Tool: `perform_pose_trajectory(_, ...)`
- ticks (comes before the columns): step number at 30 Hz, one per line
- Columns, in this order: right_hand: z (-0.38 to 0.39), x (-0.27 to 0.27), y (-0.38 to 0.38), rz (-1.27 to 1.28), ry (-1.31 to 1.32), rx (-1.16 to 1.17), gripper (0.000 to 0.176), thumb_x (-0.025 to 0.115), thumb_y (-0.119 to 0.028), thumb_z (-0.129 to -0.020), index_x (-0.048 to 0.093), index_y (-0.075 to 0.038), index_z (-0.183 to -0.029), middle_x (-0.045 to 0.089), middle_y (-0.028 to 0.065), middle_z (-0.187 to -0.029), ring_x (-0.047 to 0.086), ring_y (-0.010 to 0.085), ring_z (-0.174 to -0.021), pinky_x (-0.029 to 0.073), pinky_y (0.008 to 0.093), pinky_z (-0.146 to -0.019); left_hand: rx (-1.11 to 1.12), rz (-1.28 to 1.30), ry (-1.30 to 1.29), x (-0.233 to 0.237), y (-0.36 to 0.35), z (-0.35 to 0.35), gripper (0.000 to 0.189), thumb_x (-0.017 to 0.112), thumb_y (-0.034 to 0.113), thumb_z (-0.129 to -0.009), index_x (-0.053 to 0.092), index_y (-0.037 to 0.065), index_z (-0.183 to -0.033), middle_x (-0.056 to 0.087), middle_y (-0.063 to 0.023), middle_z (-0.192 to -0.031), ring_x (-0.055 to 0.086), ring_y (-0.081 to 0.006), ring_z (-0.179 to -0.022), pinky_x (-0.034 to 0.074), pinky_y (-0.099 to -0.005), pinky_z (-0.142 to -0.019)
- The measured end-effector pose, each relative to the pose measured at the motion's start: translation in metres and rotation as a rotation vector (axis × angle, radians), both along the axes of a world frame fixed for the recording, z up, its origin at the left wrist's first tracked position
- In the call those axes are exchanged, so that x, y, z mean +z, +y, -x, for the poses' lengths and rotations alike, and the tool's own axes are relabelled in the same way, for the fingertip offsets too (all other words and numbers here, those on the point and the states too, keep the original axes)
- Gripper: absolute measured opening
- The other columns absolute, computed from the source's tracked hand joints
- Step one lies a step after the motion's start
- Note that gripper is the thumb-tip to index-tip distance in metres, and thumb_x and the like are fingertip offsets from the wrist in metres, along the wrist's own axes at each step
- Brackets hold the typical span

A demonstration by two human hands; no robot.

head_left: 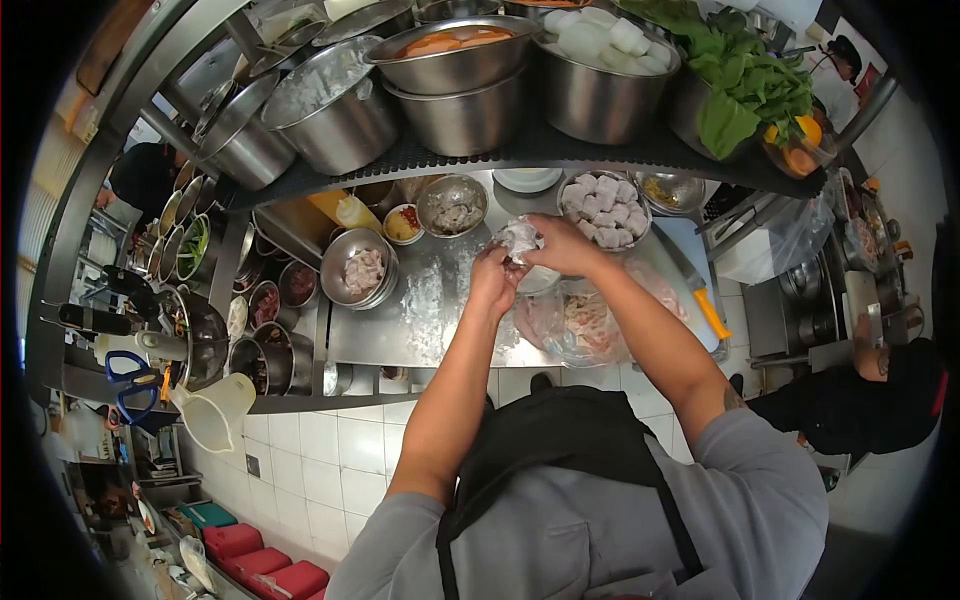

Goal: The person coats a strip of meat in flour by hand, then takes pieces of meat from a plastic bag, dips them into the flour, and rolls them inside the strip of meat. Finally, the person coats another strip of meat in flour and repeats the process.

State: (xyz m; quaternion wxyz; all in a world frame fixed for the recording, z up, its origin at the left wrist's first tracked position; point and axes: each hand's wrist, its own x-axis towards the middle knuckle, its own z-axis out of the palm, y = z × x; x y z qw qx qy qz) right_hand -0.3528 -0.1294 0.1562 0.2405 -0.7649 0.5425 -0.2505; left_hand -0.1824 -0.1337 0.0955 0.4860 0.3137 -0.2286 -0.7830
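Observation:
Both my hands meet above the far part of the steel counter, closed around a white, flour-coated lump of food [518, 238]. My left hand [494, 283] grips it from below and the left, while my right hand [560, 246] holds it from the right. Just right of them is a bowl of floured pieces [604, 208]. A metal bowl with a pale floury mix [452, 206] stands to the left. Farther left, stacked bowls hold pale raw meat pieces [362, 270]. Under my right forearm lies a clear plastic bag of raw, meat-like strips [585, 318].
Flour [428, 300] is scattered over the counter. A yellow-handled knife [708, 310] lies on a board at right. Overhead, a shelf [540, 160] carries several steel pots and leafy greens [740, 85]. A person in black [870, 395] stands at right. Scissors [130, 385] hang at left.

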Motion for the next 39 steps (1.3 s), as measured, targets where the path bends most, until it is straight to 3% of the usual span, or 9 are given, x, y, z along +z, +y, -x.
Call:
perform_pose_trajectory(6, 0.001, -0.003, 0.002, 0.011, -0.045, 0.074, 0.066, 0.074, -0.026, -0.071, 0.055, 0.003, -0.127, 0.063, 0.0250, -0.118, 0.061, 0.0396, -0.111, 0.049, 0.0431, -0.094, 0.090, -0.036, 0.050, -0.005, 0.001, 0.008, 0.024, 0.042, 0.007, -0.099, 0.055, 0.000, -0.118, 0.063, -0.0158, -0.116, 0.066, -0.0275, -0.100, 0.057, -0.0410, -0.081)
perform_pose_trajectory(9, 0.005, -0.009, -0.004, 0.037, 0.005, 0.099, 0.060, 0.072, -0.022, -0.072, 0.055, 0.003, -0.124, 0.064, 0.0250, -0.116, 0.061, 0.0405, -0.109, 0.050, 0.0443, -0.093, 0.055, -0.057, -0.184, 0.003, 0.001, 0.010, 0.025, 0.042, 0.006, -0.099, 0.055, -0.001, -0.118, 0.063, -0.0165, -0.116, 0.066, -0.0282, -0.099, 0.058, -0.0426, -0.079)
perform_pose_trajectory(15, 0.010, -0.010, -0.004, 0.035, -0.073, 0.104, 0.061, 0.073, -0.022, -0.073, 0.054, 0.003, -0.125, 0.064, 0.0253, -0.115, 0.061, 0.0415, -0.109, 0.050, 0.0456, -0.093, 0.076, -0.106, 0.012, 0.005, -0.003, 0.010, 0.024, 0.043, 0.007, -0.099, 0.055, -0.002, -0.118, 0.064, -0.0158, -0.112, 0.066, -0.0269, -0.096, 0.058, -0.0417, -0.079)
perform_pose_trajectory(20, 0.012, -0.029, -0.008, 0.085, 0.085, 0.123, 0.065, 0.073, -0.024, -0.073, 0.053, 0.002, -0.129, 0.059, 0.0269, -0.125, 0.059, 0.0418, -0.115, 0.049, 0.0440, -0.096, 0.109, 0.117, -0.487, 0.016, 0.010, 0.017, 0.025, 0.051, 0.007, -0.097, 0.055, 0.000, -0.121, 0.064, -0.0138, -0.113, 0.066, -0.0229, -0.096, 0.057, -0.0361, -0.077)
perform_pose_trajectory(23, 0.014, -0.012, 0.002, 0.022, -0.088, 0.065, 0.068, 0.074, -0.024, -0.076, 0.051, 0.000, -0.135, 0.059, 0.0221, -0.131, 0.060, 0.0329, -0.118, 0.049, 0.0390, -0.098, 0.083, -0.018, -0.063, -0.017, -0.004, 0.007, 0.026, 0.048, 0.007, -0.097, 0.054, 0.000, -0.122, 0.064, -0.0151, -0.116, 0.065, -0.0245, -0.099, 0.057, -0.0392, -0.084)
perform_pose_trajectory(26, 0.028, -0.074, -0.013, -0.325, -0.850, -0.051, 0.061, 0.071, -0.018, -0.082, 0.051, -0.002, -0.138, 0.061, 0.0150, -0.129, 0.060, 0.0212, -0.116, 0.048, 0.0342, -0.098, 0.091, -0.089, 0.211, -0.008, 0.002, 0.006, 0.026, 0.046, 0.008, -0.098, 0.055, 0.000, -0.121, 0.064, -0.0161, -0.118, 0.065, -0.0269, -0.104, 0.055, -0.0436, -0.094)
perform_pose_trajectory(29, 0.021, -0.068, -0.006, -0.404, -0.967, 0.013, 0.048, 0.068, -0.010, -0.087, 0.055, -0.001, -0.132, 0.064, 0.0092, -0.121, 0.059, 0.0144, -0.110, 0.048, 0.0314, -0.095, 0.055, -0.108, 0.283, -0.007, 0.002, 0.006, 0.030, 0.040, 0.006, -0.098, 0.050, -0.001, -0.126, 0.062, -0.0171, -0.123, 0.065, -0.0295, -0.106, 0.053, -0.0481, -0.099)
perform_pose_trajectory(32, 0.012, -0.057, 0.000, -0.313, -1.005, -0.008, 0.039, 0.064, -0.004, -0.088, 0.057, -0.001, -0.126, 0.067, 0.0074, -0.115, 0.061, 0.0153, -0.106, 0.049, 0.0310, -0.093, 0.030, 0.005, 0.061, -0.002, 0.005, 0.007, 0.029, 0.043, 0.009, -0.099, 0.055, -0.003, -0.123, 0.064, -0.0155, -0.120, 0.065, -0.0291, -0.106, 0.053, -0.0460, -0.099)
perform_pose_trajectory(39, 0.021, -0.060, -0.004, -0.272, -0.863, -0.038, 0.034, 0.064, -0.003, -0.089, 0.059, -0.002, -0.123, 0.067, 0.0051, -0.113, 0.061, 0.0140, -0.102, 0.049, 0.0299, -0.092, 0.014, 0.096, -0.140, 0.000, 0.010, 0.009, 0.029, 0.047, 0.006, -0.098, 0.053, -0.003, -0.125, 0.065, -0.0133, -0.118, 0.067, -0.0235, -0.099, 0.056, -0.0375, -0.088)
